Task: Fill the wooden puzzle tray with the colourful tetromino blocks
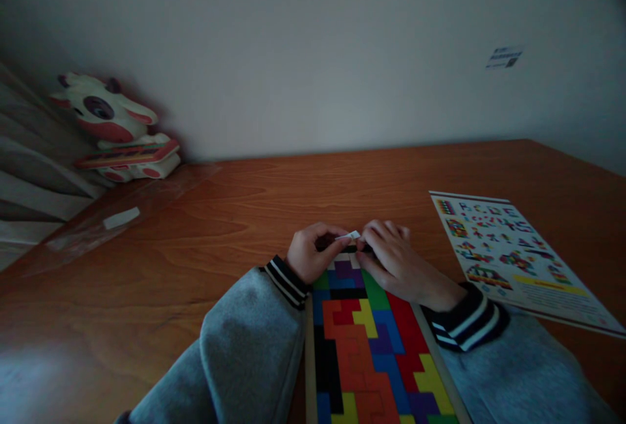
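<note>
Curtain (29, 182) hangs well to the left of the puzzle tray (310, 372), beyond the far corner on that side. Next along, against the wall (313, 52), a cow-shaped toy (115, 117) sits to the tray's far left, with a clear film (73, 248) and a white strip (121, 218) lying nearer to the tray on the wooden table (244, 202).

The left hand (313, 251) is over the tray's far left corner, thumb and fingertips pinched together on a small white piece (348, 236). That piece is at the tray's far end, tilted, its lower part hidden from me. Down the length of the tray run flat coloured pieces (355, 359), fitted edge to edge.

The right hand (391, 261) reaches across the tray's far right corner, its fingers curled close to the white piece's right end; whether they grip it or something dark beneath, I cannot tell.

To the right of the tray lies a printed sheet (518, 248) of colourful figures, and up on the wall, farther right than the tray, is a small label (506, 57).

I take the step in hand to be fiddling with that white piece at the tray's end. The next move, I'd judge, calls for steady fingertips and a flatter angle, without nudging the neighbouring pieces.
</note>
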Demonstrator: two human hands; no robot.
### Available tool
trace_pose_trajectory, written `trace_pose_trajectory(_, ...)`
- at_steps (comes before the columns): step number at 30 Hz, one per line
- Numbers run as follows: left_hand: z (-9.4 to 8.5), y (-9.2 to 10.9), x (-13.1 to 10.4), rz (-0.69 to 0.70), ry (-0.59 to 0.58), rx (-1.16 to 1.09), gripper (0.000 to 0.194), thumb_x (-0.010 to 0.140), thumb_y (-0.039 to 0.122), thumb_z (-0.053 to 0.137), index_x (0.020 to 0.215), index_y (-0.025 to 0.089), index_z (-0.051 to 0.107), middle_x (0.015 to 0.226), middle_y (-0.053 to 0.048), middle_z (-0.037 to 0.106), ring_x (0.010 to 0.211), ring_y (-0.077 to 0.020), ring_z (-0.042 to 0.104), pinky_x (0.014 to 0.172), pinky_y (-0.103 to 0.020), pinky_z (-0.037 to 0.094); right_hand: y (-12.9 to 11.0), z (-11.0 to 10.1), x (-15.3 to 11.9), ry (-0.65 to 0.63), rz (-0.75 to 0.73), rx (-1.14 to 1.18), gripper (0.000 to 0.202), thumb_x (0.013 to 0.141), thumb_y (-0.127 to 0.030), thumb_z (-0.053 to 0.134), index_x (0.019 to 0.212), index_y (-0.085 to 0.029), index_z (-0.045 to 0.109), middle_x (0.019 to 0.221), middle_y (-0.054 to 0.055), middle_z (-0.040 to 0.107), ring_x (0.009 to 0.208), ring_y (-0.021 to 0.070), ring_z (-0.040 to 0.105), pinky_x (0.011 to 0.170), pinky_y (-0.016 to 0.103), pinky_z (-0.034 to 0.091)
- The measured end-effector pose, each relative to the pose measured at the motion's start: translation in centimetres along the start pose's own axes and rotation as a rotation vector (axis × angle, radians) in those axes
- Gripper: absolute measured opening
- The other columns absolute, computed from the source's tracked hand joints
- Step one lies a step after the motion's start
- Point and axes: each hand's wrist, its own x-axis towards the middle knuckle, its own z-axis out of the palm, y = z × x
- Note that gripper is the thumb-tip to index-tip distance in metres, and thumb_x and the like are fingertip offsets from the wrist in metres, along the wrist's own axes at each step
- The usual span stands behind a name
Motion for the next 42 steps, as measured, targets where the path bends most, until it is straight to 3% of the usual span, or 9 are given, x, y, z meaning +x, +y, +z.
trace_pose_trajectory(9,-0.2,0.3,0.1,0.009,-0.017,0.014,0.026,0.088,0.039,0.069,0.097,0.016,0.074,0.092,-0.008,0.075,0.079,-0.0174,0.070,0.074,-0.029,0.058,0.1,0.5,0.1,0.077,-0.018,-0.039,0.011,0.094,-0.031,0.052,0.097,-0.021,0.052,0.097,0.006,0.059,0.092,0.0250,0.051,0.079,0.040,0.033)
trace_pose_trajectory(16,-0.1,0.5,0.1,0.004,-0.040,0.020,0.028,0.088,0.042,0.068,0.098,0.016,0.075,0.092,-0.008,0.076,0.081,-0.0179,0.071,0.075,-0.029,0.058,0.3,-0.2,0.3,0.212,0.023,0.150,0.014,0.101,-0.032,0.047,0.100,-0.022,0.058,0.092,0.003,0.066,0.090,0.0218,0.059,0.082,0.040,0.034)
trace_pose_trajectory(21,-0.1,0.5,0.1,-0.023,-0.053,0.045,0.030,0.089,0.044,0.067,0.101,0.017,0.076,0.094,-0.007,0.077,0.082,-0.0184,0.072,0.077,-0.029,0.058,0.4,-0.3,0.6,0.257,0.079,0.353,0.016,0.099,-0.035,0.052,0.096,-0.023,0.062,0.089,0.003,0.068,0.085,0.0192,0.063,0.081,0.038,0.043)
trace_pose_trajectory(28,-0.2,0.1,0.0,-0.069,-0.041,0.032,0.034,0.088,0.048,0.067,0.099,0.017,0.075,0.089,-0.007,0.077,0.076,-0.0170,0.071,0.070,-0.027,0.057,1.3,-2.0,0.4,0.140,0.255,0.667,0.024,0.094,-0.045,0.057,0.093,-0.023,0.067,0.091,0.004,0.073,0.084,0.0190,0.068,0.074,0.033,0.053)
trace_pose_trajectory(34,-0.2,0.1,0.0,-0.045,-0.038,0.053,0.033,0.088,0.047,0.068,0.096,0.016,0.075,0.086,-0.007,0.077,0.074,-0.0164,0.070,0.068,-0.026,0.056,1.5,-1.6,0.1,0.098,0.203,0.560,0.020,0.092,-0.040,0.059,0.088,-0.022,0.068,0.083,0.003,0.073,0.073,0.0174,0.066,0.065,0.031,0.052)
trace_pose_trajectory(39,-0.2,0.1,0.0,-0.014,-0.030,0.070,0.032,0.089,0.046,0.067,0.096,0.016,0.075,0.086,-0.007,0.077,0.074,-0.0164,0.070,0.069,-0.027,0.056,1.3,-1.4,0.2,0.111,0.149,0.519,0.020,0.092,-0.033,0.059,0.108,-0.023,0.066,0.092,0.004,0.075,0.078,0.0169,0.069,0.067,0.030,0.054)
trace_pose_trajectory(42,-0.1,-0.1,0.0,-0.020,-0.029,0.057,0.032,0.088,0.046,0.067,0.096,0.015,0.075,0.086,-0.008,0.076,0.074,-0.0164,0.070,0.070,-0.027,0.056,1.5,-1.3,0.1,0.031,0.090,0.422,0.015,0.093,-0.029,0.057,0.100,-0.024,0.070,0.090,0.003,0.075,0.076,0.0162,0.068,0.068,0.031,0.052)
